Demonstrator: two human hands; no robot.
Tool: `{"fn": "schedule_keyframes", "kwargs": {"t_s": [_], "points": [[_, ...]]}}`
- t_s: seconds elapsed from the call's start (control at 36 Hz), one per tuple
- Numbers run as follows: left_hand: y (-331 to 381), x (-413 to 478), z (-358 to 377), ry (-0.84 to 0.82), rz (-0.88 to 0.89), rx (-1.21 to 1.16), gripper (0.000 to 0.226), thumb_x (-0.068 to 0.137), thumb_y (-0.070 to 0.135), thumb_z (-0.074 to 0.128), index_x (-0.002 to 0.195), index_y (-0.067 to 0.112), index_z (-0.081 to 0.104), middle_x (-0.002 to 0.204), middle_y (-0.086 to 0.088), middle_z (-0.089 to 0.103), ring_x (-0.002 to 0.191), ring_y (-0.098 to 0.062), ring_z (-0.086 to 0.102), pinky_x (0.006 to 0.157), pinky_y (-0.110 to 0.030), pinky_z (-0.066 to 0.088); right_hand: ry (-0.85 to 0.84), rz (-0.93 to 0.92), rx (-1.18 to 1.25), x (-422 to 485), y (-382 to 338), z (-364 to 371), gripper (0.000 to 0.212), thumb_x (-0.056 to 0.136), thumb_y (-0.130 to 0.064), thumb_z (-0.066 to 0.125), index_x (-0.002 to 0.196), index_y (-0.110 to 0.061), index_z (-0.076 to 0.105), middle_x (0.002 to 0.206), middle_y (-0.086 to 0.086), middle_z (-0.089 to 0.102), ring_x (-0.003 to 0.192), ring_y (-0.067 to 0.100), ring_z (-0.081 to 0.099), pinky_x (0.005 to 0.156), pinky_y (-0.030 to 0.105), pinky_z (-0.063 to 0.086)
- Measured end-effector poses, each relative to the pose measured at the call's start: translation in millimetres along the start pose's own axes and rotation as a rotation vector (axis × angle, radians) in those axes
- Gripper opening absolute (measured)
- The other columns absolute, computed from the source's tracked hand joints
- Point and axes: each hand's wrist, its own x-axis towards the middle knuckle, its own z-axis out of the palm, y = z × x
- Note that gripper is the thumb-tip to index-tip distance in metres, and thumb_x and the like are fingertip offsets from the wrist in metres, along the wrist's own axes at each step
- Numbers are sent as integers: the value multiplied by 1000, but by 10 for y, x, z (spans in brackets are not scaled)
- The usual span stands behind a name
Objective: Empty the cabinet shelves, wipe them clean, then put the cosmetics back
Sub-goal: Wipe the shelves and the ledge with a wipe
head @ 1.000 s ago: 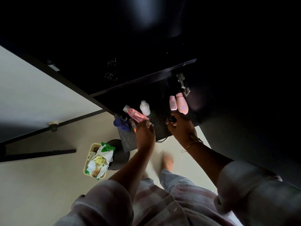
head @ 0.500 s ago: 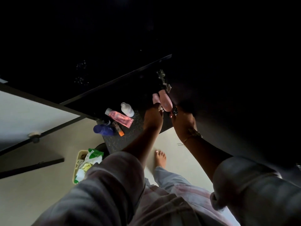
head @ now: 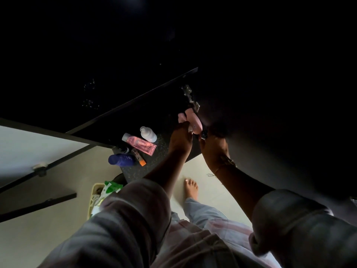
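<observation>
In the dark cabinet, a speckled black shelf [head: 135, 174] carries the cosmetics. Two pink bottles [head: 194, 120] stand at its right end, below a metal hinge [head: 190, 95]. My left hand [head: 180, 141] reaches up to them, its fingertips curled round their lower part. Just to the right, my right hand [head: 213, 149] pinches a small dark item [head: 203, 135] close to the same bottles. Further left lie a pink tube [head: 142, 145], a white bottle [head: 148, 134], a blue bottle [head: 120, 159] and an orange-capped tube [head: 139, 158].
A cabinet door edge [head: 135, 99] runs diagonally above the shelf. On the pale floor to the left stands a yellow basket [head: 92, 198] with a green-and-white wipes pack [head: 111, 187]. My bare foot [head: 191, 188] is under the shelf edge. The cabinet interior is too dark to read.
My left hand left the pink tube and moved right to the pink bottles. My right hand, with the small dark item, rose closer to them. The camera shifted.
</observation>
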Motion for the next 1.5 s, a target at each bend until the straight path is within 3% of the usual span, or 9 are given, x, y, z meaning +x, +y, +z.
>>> {"fn": "schedule_keyframes", "kwargs": {"t_s": [0.36,0.58,0.75,0.83,0.94,1.06,1.28,1.39,1.5], "points": [[-65,-137,-68,1,-41,-31,35,90,15,63,123,2,58,110,-14,68,103,-27,65,85,-34,51,-23,-41,-12,-181,-12,-114,33,89,-23,62,119,-9,61,85,13,70,70,35,68,57,36,56],[-98,-480,-238,21,-9,-29,37,88,13,65,123,5,59,115,-14,67,108,-27,63,91,-39,51,-59,-90,-118,-359,-105,-362,43,86,-36,60,127,-24,52,111,4,64,79,35,70,62,43,59],[-311,-919,-521,165,-32,10,9,90,13,62,95,9,68,90,-10,68,83,-26,66,72,-32,52,-53,-353,-101,-372,-499,-326,62,85,-33,65,141,-18,42,142,6,49,99,31,67,62,41,59],[-466,-1146,-668,229,-118,26,9,92,15,60,91,9,66,86,-10,68,80,-25,67,68,-30,51,-60,-401,-90,-318,-789,-191,54,85,-37,66,132,-17,51,134,7,55,99,34,67,62,45,59],[-600,-1426,-893,309,-364,-88,11,93,18,59,96,9,64,95,-8,67,85,-17,64,75,-28,49,-116,-485,-4,-248,-1191,-132,53,87,-34,65,134,-16,50,131,9,56,112,31,60,81,41,55],[-701,-1590,-1037,512,-563,-211,25,87,24,67,97,15,46,97,-9,52,86,-26,55,78,-47,50,-191,-534,66,-176,-1437,-35,62,87,-28,66,142,-16,43,144,11,45,123,35,52,97,43,49],[-796,-1427,-1327,561,-573,-170,65,82,30,73,133,12,38,127,-10,43,113,-23,50,96,-36,46,-321,-595,-5,-65,-1563,126,53,89,-21,65,140,-21,47,145,8,45,126,33,50,100,41,48],[-751,-1334,-1433,521,-487,-136,52,85,20,71,131,12,48,126,-8,49,109,-7,41,93,-20,33,-331,-592,-28,-72,-1552,113,43,89,-12,62,131,-20,55,132,8,56,115,30,59,92,38,52],[-779,-1305,-1464,457,-450,-56,36,88,19,68,122,13,59,118,-7,55,102,-10,51,83,-7,30,-313,-578,-27,-91,-1512,99,35,88,-6,58,120,-18,61,118,10,64,105,31,64,84,38,55]]}}
